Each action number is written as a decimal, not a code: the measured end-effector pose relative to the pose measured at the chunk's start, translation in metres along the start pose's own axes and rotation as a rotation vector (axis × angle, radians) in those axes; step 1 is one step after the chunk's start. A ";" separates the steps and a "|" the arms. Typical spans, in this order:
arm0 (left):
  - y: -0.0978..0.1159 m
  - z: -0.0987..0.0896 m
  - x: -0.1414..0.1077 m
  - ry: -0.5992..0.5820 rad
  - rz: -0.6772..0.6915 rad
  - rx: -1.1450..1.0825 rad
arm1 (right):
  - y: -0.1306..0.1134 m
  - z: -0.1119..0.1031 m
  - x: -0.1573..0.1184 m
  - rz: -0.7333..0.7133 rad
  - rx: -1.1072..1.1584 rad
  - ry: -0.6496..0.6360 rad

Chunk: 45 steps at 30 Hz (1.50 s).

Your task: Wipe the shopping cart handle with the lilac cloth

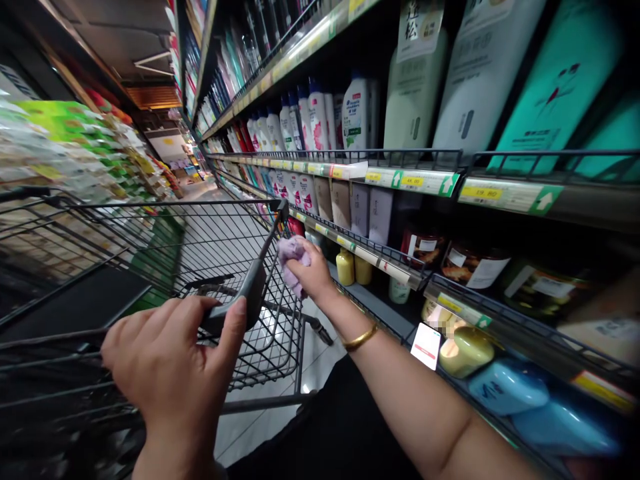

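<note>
My left hand is wrapped around the dark handle of a black wire shopping cart, near the handle's grey end piece. Bunched in my right hand is a light purple cloth, pinched between thumb and fingers. That hand is just beyond the cart's near corner, in front of the lower shelves. Whether the cloth touches the cart's side or the shelf, I cannot tell. A gold bangle circles my right wrist.
Shelves of shampoo bottles line the right side, with price labels and wire rails along their edges. A lit phone-like screen shows by the lowest shelf. Stacked packaged goods fill the left. The tiled aisle floor runs ahead.
</note>
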<state>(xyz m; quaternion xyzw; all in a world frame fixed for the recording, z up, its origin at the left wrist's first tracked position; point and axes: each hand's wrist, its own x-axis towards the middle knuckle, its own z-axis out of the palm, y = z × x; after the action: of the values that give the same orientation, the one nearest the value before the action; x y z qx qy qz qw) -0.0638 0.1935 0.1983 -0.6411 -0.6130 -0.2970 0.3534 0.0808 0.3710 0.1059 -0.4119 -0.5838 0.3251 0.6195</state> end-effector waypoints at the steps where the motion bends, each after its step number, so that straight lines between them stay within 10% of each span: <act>1: 0.000 0.000 0.000 -0.002 -0.009 0.003 | -0.005 0.001 -0.001 -0.078 0.019 -0.005; 8: -0.005 0.001 -0.002 -0.027 0.017 0.007 | 0.001 -0.001 -0.001 0.089 -0.084 -0.030; 14: -0.004 0.001 -0.002 -0.031 0.000 0.020 | -0.020 -0.003 -0.007 -0.208 -0.053 -0.016; 20: -0.005 0.002 -0.001 -0.051 0.021 0.005 | -0.006 -0.005 -0.003 0.135 -0.081 -0.063; 25: -0.006 0.002 0.001 -0.046 0.046 -0.019 | -0.024 -0.005 -0.007 -0.193 -0.014 -0.016; 31: -0.009 0.005 0.002 -0.070 0.069 -0.011 | -0.014 -0.007 -0.009 0.079 -0.107 -0.058; 36: -0.018 0.010 0.004 -0.086 0.100 -0.011 | -0.028 -0.006 -0.011 -0.235 -0.049 -0.036; 41: -0.018 0.012 0.005 -0.125 0.077 0.003 | -0.018 -0.008 -0.011 0.052 -0.146 -0.104; 45: -0.015 0.014 0.006 -0.113 0.064 -0.006 | -0.036 -0.008 -0.014 -0.164 -0.022 -0.043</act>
<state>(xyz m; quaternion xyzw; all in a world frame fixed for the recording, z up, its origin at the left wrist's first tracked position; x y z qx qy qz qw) -0.0788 0.2077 0.1963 -0.6772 -0.6103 -0.2508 0.3257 0.0846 0.3411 0.1318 -0.3625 -0.6323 0.2758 0.6267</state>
